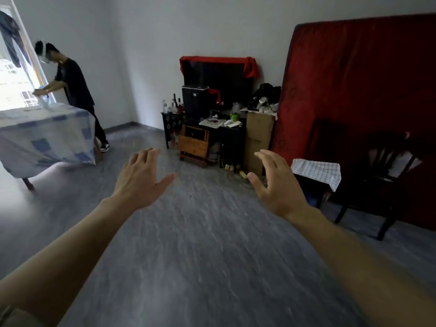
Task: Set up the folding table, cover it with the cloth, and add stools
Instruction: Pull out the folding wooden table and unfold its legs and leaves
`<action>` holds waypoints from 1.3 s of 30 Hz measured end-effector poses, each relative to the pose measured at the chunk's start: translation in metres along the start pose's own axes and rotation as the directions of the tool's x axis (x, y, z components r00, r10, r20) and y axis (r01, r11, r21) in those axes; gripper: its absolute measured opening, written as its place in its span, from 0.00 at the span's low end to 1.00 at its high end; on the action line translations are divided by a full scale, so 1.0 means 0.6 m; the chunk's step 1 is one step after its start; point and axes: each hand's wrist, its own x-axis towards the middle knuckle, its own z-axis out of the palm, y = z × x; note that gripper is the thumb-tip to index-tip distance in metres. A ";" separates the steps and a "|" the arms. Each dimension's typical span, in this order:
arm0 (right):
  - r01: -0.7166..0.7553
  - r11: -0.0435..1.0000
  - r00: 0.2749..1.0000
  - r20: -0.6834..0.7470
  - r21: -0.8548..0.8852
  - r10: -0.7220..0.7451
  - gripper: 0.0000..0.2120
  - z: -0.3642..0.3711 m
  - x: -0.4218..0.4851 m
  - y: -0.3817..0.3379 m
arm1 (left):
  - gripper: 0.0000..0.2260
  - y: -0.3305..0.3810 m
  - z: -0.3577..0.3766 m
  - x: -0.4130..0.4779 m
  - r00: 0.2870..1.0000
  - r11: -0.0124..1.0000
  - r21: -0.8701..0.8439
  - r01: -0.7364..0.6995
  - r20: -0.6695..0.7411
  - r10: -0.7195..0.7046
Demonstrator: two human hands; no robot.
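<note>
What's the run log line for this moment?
left hand: open, empty | right hand: open, empty | white checked cloth: draped by dark wooden chair, untouched

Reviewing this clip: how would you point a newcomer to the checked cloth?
Find the big red mattress standing against the wall on the right. At its lower left corner, beside the dark chair, the checked cloth drapes over something low. It alone is white with a thin grid.

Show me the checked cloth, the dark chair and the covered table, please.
checked cloth (317, 169): head view, middle of its top.
dark chair (377, 181): head view, on the seat.
covered table (47, 135): head view, on the hanging side of its blue cover.
</note>
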 end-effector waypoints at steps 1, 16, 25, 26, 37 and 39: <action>-0.003 1.000 1.000 -0.012 0.018 0.003 0.27 0.016 0.026 0.013 | 0.35 -0.008 0.015 0.026 1.000 1.000 -0.004 0.007 0.005 -0.007; -0.019 1.000 0.997 0.073 -0.016 0.020 0.28 0.267 0.435 0.126 | 0.36 -0.211 0.232 0.405 0.998 0.998 -0.023 0.056 -0.031 -0.057; -0.057 0.998 0.996 0.067 0.009 0.057 0.27 0.473 0.710 0.120 | 0.35 -0.407 0.390 0.656 0.998 0.992 -0.108 0.059 -0.018 -0.061; -0.060 0.998 0.996 0.069 0.011 0.059 0.27 0.494 0.740 0.120 | 0.36 -0.426 0.403 0.680 0.998 0.992 -0.112 0.062 -0.010 -0.063; -0.087 0.996 0.992 0.095 0.000 0.086 0.28 0.714 1.010 0.190 | 0.35 -0.600 0.553 0.919 0.998 0.996 -0.075 0.053 0.019 -0.052; -0.079 0.997 0.992 0.098 0.011 0.078 0.28 0.769 1.069 0.224 | 0.35 -0.629 0.603 0.979 0.999 1.000 -0.015 0.027 0.033 -0.027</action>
